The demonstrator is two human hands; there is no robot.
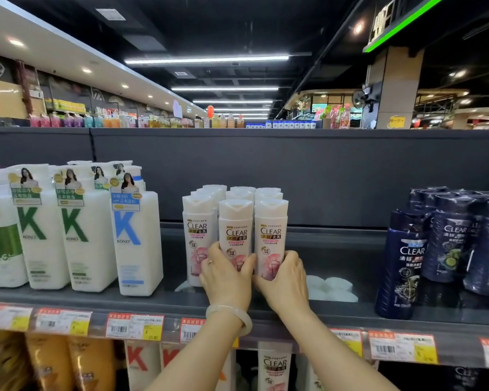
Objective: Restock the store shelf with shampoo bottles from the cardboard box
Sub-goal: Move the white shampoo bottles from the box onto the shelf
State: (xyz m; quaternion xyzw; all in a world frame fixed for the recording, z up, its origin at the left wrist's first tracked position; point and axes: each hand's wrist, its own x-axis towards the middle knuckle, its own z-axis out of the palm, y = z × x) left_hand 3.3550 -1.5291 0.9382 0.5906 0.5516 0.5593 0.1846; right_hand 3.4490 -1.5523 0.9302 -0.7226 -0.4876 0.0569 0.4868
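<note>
On the dark grey metal shelf [336, 255] stands a cluster of white shampoo bottles [209, 210], tall, glossy plastic, with rounded flip caps and pink floral labels. They sit in three rows running toward the shelf's matte back panel [294, 170].

The left hand [226, 280] curls around the lower part of the middle front bottle [235, 230], its thumb pressing on the label and a ring on one finger. A smooth, pale, translucent bangle [232, 316] circles that wrist. The right hand [285, 277] wraps the base of the right front bottle [271, 230], fingers bent round its far side. The two hands touch each other between these two bottles, which are side by side and upright. Whether their bases rest on the shelf cannot be told, since the hands cover them.

Left of the white cluster, well apart, stand large squarish white pump bottles [88, 235] with a big letter K in green or blue and paper hang tags at their necks. Right of the cluster, across a bare stretch of shelf, are dark navy bottles [404, 263] with curved shoulders and a shiny finish. Just right of the right hand, a few round white caps [333, 286] show low on the shelf.

Along the shelf's front edge runs a strip of paper price tags [134, 327], white with red and yellow blocks and barcodes. Below it, the tops of more bottles [274, 365] show on a lower level.
</note>
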